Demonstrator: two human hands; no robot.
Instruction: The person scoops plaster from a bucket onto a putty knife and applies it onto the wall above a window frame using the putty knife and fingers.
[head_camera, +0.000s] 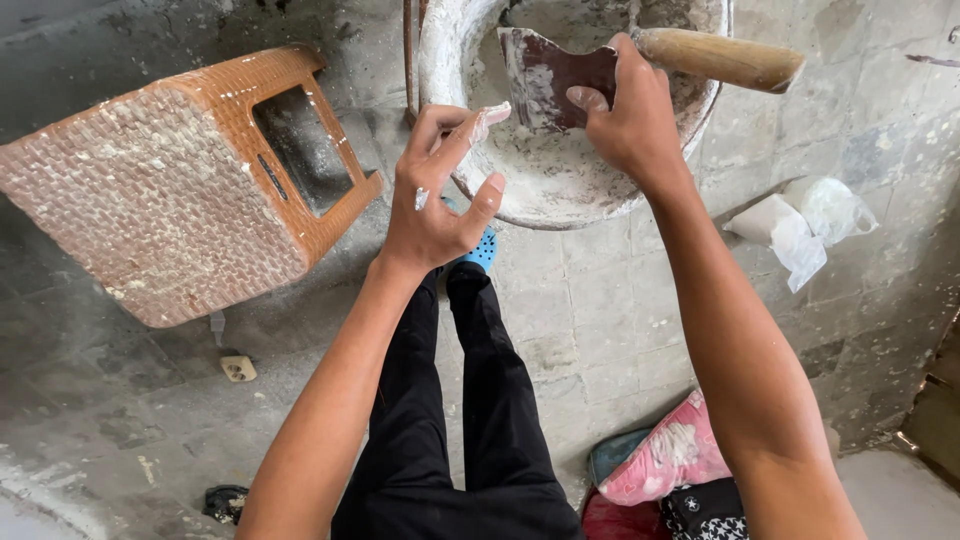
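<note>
Black trouser legs (450, 420) stand nearest the camera, over a grey tiled floor (600, 330). Both hands work at a white-caked bucket (545, 185): the right hand (625, 115) grips a wooden-handled trowel (550, 80) over it, while the left hand (435, 190) is open, fingertip smeared with plaster. Wiping the blade looks to be the step; next needs care near its edge. An orange woven stool (170, 190) lies tipped nearby.

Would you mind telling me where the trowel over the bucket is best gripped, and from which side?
Probably by the wooden handle, from the right, where it juts out past the bucket rim. The trowel blade is flat, sharp-edged and smeared; the right hand pinches it near the neck, while the left hand hovers beside it.
</note>
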